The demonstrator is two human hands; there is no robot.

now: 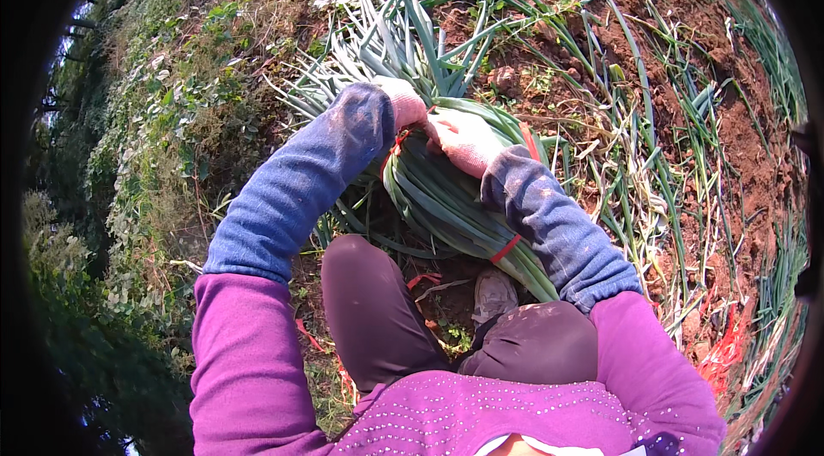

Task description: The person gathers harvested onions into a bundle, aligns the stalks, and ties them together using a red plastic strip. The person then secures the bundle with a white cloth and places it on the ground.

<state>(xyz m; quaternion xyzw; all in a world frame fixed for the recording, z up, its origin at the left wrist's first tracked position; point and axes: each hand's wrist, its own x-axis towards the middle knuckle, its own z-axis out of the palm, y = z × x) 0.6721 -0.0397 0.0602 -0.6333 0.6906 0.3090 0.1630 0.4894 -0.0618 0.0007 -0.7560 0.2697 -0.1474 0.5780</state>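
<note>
A large bundle of green onions lies across the ground before my knees, its leafy tops fanned out at the far end. Red ties ring it, one near my hands and another red tie toward the near end. My left hand, in a pale pink glove, is bent over the upper part of the bundle. Close against it, my right hand, gloved alike, has its fingers curled at the red tie area. Both hands seem to pinch the red tie there, though the fingertips are partly hidden.
Loose green onions and dry leaves lie on reddish soil to the right. A heap of red plastic strips is at the lower right. Leafy weeds cover the ground at left. My shoe shows below the bundle.
</note>
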